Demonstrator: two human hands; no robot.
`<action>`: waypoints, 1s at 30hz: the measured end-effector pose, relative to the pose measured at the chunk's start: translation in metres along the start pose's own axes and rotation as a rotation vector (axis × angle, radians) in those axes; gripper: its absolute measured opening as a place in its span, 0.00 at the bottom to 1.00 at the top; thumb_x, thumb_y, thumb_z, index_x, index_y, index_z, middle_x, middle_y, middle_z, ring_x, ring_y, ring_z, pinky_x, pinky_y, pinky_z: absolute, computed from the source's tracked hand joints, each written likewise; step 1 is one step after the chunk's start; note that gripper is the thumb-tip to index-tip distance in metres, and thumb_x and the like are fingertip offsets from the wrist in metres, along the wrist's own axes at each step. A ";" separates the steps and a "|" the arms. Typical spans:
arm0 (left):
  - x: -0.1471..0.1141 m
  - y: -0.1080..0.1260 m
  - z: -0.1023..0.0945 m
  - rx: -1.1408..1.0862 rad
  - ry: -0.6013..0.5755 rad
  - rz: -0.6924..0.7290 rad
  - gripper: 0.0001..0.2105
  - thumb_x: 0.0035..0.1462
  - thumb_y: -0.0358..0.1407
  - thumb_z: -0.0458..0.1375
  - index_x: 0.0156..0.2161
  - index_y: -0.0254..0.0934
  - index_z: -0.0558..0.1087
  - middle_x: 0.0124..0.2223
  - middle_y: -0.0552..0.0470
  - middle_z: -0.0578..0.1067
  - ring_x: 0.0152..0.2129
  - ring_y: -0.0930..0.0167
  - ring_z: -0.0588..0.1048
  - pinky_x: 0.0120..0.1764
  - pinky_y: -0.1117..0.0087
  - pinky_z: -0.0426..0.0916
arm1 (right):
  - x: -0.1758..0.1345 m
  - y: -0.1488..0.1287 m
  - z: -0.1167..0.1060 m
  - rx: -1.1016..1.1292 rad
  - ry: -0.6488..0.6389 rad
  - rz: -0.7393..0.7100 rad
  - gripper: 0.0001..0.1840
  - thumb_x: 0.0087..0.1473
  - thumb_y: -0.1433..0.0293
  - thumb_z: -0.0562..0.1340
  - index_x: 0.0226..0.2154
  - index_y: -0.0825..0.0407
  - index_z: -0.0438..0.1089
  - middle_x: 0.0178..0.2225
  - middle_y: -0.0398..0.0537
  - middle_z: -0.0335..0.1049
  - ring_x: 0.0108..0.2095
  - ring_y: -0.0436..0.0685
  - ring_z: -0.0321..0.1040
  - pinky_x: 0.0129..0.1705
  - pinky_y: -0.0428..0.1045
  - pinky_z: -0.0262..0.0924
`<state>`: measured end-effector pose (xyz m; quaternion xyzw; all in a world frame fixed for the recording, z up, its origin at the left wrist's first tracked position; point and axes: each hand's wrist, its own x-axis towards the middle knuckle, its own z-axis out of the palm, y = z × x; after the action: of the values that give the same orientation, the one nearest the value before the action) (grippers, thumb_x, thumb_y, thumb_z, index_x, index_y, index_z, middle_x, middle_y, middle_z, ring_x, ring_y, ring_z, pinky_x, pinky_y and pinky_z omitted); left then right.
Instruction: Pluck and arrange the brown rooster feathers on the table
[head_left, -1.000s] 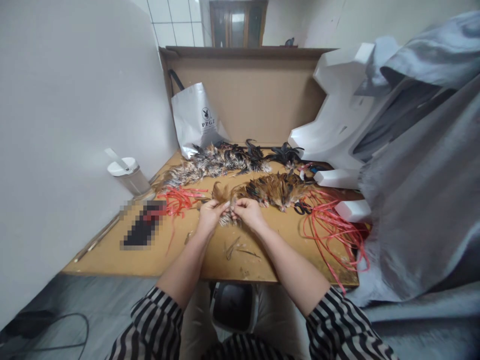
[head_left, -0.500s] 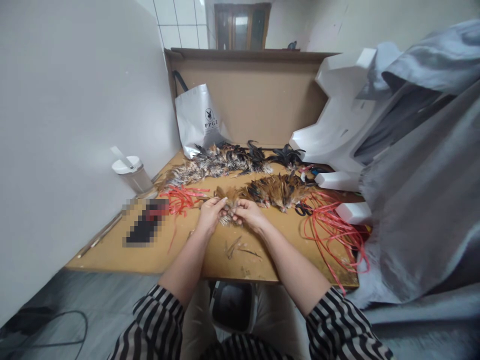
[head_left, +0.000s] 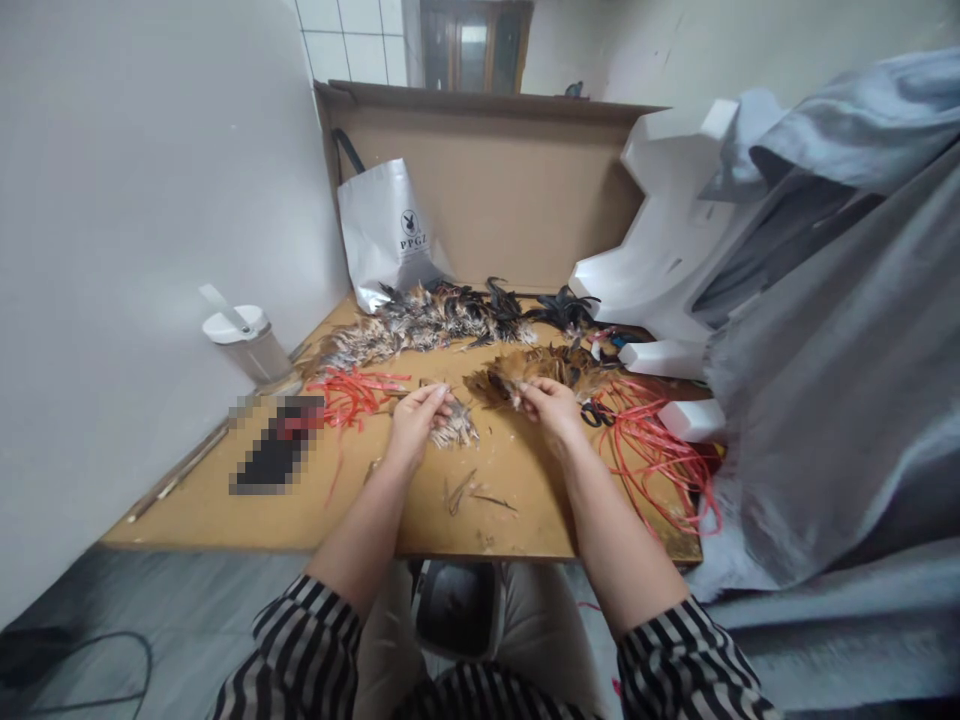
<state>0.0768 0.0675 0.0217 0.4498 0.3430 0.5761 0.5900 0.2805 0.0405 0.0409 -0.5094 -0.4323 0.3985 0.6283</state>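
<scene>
My right hand [head_left: 553, 408] pinches a small bunch of brown feathers [head_left: 513, 372] by its lower end, beside the brown and black feather pile on the table. Thumb and fingertips are pressed together on my left hand [head_left: 418, 415]; whatever lies between them is too small to make out. Just right of it, a small heap of pale grey feathers [head_left: 457, 430] rests on the wooden table [head_left: 525, 500]. Behind both hands stretches a long row of grey, white and dark feathers [head_left: 420, 325]. A few loose feather stems [head_left: 461, 492] lie in front.
Red plastic strips [head_left: 352, 392] lie at left, with more red strips [head_left: 656, 450] at right beside black scissors [head_left: 598, 413]. A lidded cup [head_left: 255, 350] stands by the left wall. At the back are a silver bag [head_left: 386, 230] and white foam packing [head_left: 660, 210]. A bin [head_left: 457, 605] sits below.
My hands have moved apart. The right one has gone rightward with brown feathers to the brown pile, while the left stays near the grey heap, now more exposed.
</scene>
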 end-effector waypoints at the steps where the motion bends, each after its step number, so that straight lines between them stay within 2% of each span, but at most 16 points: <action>1: 0.000 0.000 0.000 -0.001 -0.003 -0.001 0.18 0.41 0.43 0.61 0.36 0.32 0.73 0.31 0.48 0.74 0.20 0.79 0.69 0.20 0.80 0.61 | 0.002 0.002 -0.007 -0.019 0.047 -0.009 0.16 0.39 0.61 0.63 0.16 0.54 0.59 0.13 0.39 0.60 0.12 0.43 0.50 0.15 0.42 0.42; 4: -0.001 0.000 0.000 -0.002 -0.003 -0.010 0.17 0.40 0.43 0.62 0.35 0.32 0.73 0.31 0.48 0.74 0.20 0.79 0.69 0.20 0.80 0.60 | 0.006 0.012 -0.021 -0.169 0.143 -0.065 0.16 0.39 0.60 0.62 0.14 0.54 0.59 0.11 0.38 0.57 0.13 0.44 0.49 0.16 0.43 0.42; 9: -0.002 0.002 0.000 -0.002 -0.005 -0.029 0.17 0.41 0.42 0.62 0.34 0.31 0.73 0.30 0.48 0.73 0.20 0.79 0.68 0.20 0.80 0.60 | 0.013 0.030 -0.034 -0.481 0.197 -0.054 0.18 0.41 0.59 0.58 0.13 0.54 0.62 0.10 0.39 0.56 0.12 0.45 0.48 0.16 0.43 0.43; 17: -0.001 0.001 0.000 0.009 -0.006 -0.033 0.17 0.40 0.42 0.62 0.34 0.32 0.73 0.29 0.49 0.73 0.19 0.78 0.68 0.20 0.79 0.60 | 0.017 0.042 -0.041 -0.746 0.168 0.065 0.20 0.44 0.57 0.54 0.16 0.55 0.67 0.11 0.46 0.64 0.11 0.47 0.55 0.15 0.43 0.46; 24: 0.000 0.000 -0.002 0.026 0.005 -0.013 0.17 0.41 0.43 0.62 0.35 0.31 0.73 0.29 0.48 0.73 0.19 0.78 0.68 0.20 0.80 0.60 | 0.012 0.031 -0.041 -0.695 0.153 0.072 0.20 0.44 0.56 0.55 0.18 0.55 0.69 0.14 0.47 0.68 0.11 0.47 0.57 0.16 0.42 0.49; 30: 0.003 -0.002 -0.006 0.028 0.045 0.036 0.17 0.41 0.43 0.61 0.35 0.31 0.73 0.30 0.48 0.73 0.20 0.78 0.69 0.19 0.80 0.60 | 0.004 0.014 -0.042 -0.422 0.255 -0.051 0.19 0.43 0.57 0.57 0.27 0.57 0.68 0.15 0.45 0.65 0.12 0.47 0.55 0.15 0.43 0.49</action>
<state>0.0728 0.0715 0.0179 0.4511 0.3560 0.5917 0.5654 0.3204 0.0341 0.0230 -0.6643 -0.4360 0.2160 0.5674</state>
